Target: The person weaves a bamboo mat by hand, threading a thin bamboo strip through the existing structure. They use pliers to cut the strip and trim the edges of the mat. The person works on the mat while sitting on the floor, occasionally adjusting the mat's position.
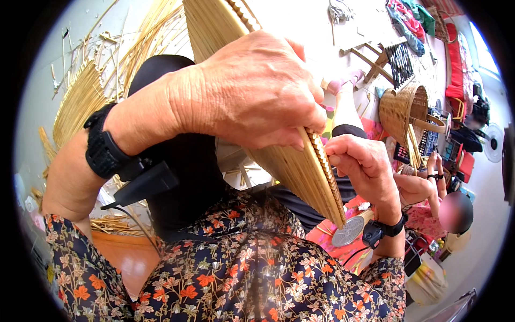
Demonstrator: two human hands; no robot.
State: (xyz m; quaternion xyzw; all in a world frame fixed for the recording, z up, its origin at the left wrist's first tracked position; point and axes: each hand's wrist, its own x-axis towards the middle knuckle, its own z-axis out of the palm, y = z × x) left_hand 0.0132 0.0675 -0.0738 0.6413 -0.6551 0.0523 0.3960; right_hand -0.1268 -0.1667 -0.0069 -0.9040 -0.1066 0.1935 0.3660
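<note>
A stiff panel of pale, straw-coloured strips (289,174) stands tilted in front of my chest, with a thick braided rim (327,172) along its right edge. My left hand (252,88) reaches across it, fingers curled closed over the rim near the middle. Part of the panel is hidden behind that hand. Right beside the rim, my right hand (365,166) is closed in a pinch, thumb against the bent forefinger. What lies between those fingertips is too small to make out. Both wrists carry black bands with small devices.
At left lie a similar fan-shaped panel (80,104) and long loose strips (153,45). A grey round disc (348,232) is below the panel's tip. To the right are a woven basket (405,115), a folding stool (378,61), a seated person (429,214) and an electric fan (493,143).
</note>
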